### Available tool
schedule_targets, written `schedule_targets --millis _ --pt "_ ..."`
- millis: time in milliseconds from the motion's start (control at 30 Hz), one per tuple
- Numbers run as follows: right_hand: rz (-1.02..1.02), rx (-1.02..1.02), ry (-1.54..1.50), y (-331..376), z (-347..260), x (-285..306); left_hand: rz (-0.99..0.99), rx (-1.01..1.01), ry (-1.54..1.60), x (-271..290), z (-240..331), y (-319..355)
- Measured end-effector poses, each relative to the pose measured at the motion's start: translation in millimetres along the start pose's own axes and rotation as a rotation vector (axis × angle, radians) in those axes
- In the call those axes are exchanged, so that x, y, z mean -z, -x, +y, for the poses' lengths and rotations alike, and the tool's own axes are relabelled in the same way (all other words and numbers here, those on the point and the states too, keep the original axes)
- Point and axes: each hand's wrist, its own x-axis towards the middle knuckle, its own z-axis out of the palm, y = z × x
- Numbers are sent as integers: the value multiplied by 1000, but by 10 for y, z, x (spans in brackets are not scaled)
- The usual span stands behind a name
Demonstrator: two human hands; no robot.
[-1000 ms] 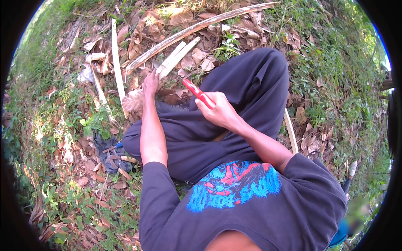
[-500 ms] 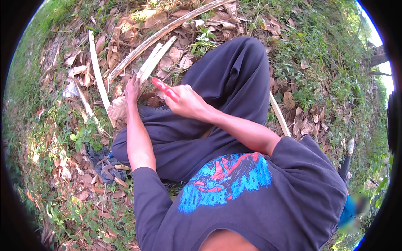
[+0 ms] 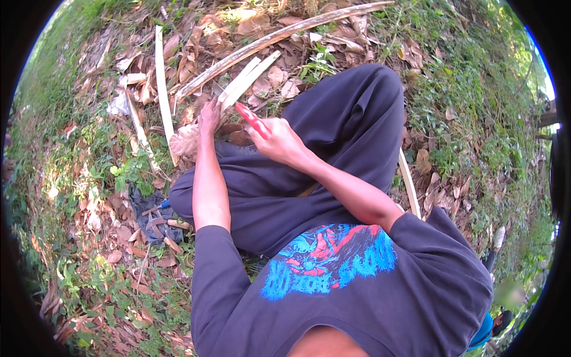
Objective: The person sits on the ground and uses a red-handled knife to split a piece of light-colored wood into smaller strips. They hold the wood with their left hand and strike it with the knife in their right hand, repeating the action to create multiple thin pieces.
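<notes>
Beyond my crossed legs, two pale wooden strips (image 3: 253, 77) lie side by side with a narrow dark gap between them. My left hand (image 3: 209, 118) is at their near end, its fingers closed around the wood as far as they show. A red-handled tool (image 3: 252, 121) is in my right hand (image 3: 279, 141), the fist wrapped round the handle. Its front end points at the wood near my left fingers; the blade or tip is too unclear to make out. A large dry leaf (image 3: 185, 141) sits beside my left wrist.
A long curved wooden pole (image 3: 267, 40) lies beyond the strips. Pale sticks rest at left (image 3: 163, 89) and right (image 3: 408, 181). Near my left knee, hand tools lie on dark cloth (image 3: 141, 205). Another person in blue (image 3: 483, 332) is at the lower right. Dry leaves and grass cover the ground.
The whole view has shifted, so the ground and pole appear farther right. Both hands keep their holds on the wood and the red-handled tool, with little change between them.
</notes>
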Motion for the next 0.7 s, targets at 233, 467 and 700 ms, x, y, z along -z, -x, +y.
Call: schedule_targets --millis 233,467,700 --pt "25 -68 -1 180 186 102 45 34 -163 -46 228 30" --pt "-40 40 7 192 101 67 24 113 -47 88 183 206" --pt "-23 -17 -60 -183 249 43 63 85 -12 42 285 161"
